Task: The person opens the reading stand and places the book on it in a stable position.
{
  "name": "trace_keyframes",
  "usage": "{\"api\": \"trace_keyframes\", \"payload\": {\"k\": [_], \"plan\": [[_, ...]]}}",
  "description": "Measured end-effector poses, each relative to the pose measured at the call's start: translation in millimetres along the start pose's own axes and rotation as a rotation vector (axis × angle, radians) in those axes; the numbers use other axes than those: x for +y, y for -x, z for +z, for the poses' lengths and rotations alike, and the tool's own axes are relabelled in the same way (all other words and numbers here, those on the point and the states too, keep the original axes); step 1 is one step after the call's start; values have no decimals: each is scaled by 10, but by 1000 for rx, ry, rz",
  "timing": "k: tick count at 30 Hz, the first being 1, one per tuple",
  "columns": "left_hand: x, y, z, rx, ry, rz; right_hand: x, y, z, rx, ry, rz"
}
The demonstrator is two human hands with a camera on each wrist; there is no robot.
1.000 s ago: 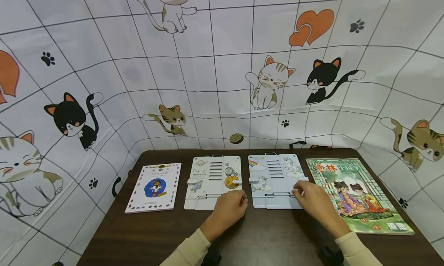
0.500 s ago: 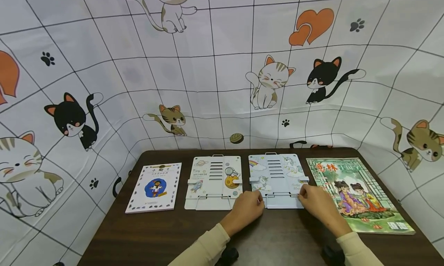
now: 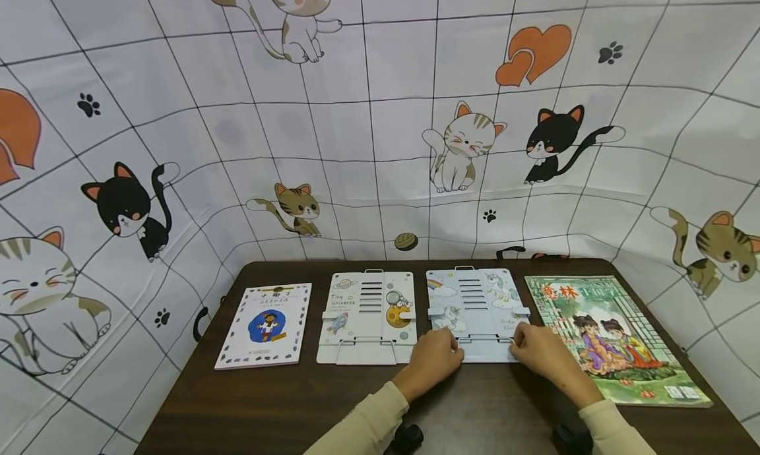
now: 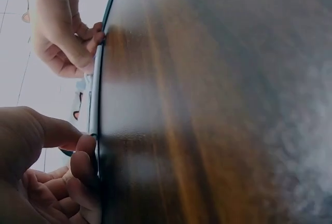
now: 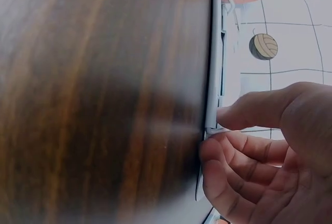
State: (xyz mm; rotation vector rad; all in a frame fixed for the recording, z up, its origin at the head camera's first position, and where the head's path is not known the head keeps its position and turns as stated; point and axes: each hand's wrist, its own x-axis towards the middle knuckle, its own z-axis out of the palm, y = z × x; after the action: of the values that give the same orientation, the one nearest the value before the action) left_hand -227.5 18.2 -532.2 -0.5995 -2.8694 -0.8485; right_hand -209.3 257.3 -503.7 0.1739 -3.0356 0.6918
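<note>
- Unicorn stand (image 3: 474, 322): flat on table (image 3: 261, 402), narrow gap to space stand (image 3: 369, 324).
- Left hand (image 3: 431, 359): fingers pinch near-left edge.
- Right hand (image 3: 547, 356): fingers pinch near-right edge, magazine (image 3: 617, 343) close by.

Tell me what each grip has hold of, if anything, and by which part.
The unicorn-print stand, by its near edge: the left grip pinches it toward the left end, the right grip toward the right end.

Unicorn board (image 3: 474, 318) btm corners hidden
</note>
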Motion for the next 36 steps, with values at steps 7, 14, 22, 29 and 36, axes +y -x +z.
{"api": "trace_keyframes", "payload": {"k": [7, 14, 22, 29, 36], "plan": [[-127, -77, 196, -28, 30, -11, 49, 10, 12, -8, -25, -33], [-225, -113, 300, -40, 69, -32, 74, 37, 16, -27, -68, -40], [-137, -47, 89, -21, 137, 39, 94, 45, -26, -15, -105, -90], [-95, -31, -11, -59, 179, 46, 111, 65, -52, -11, -131, -130], [-113, -45, -13, -63, 171, 79, 130, 76, -72, -9, -143, -146]]}}
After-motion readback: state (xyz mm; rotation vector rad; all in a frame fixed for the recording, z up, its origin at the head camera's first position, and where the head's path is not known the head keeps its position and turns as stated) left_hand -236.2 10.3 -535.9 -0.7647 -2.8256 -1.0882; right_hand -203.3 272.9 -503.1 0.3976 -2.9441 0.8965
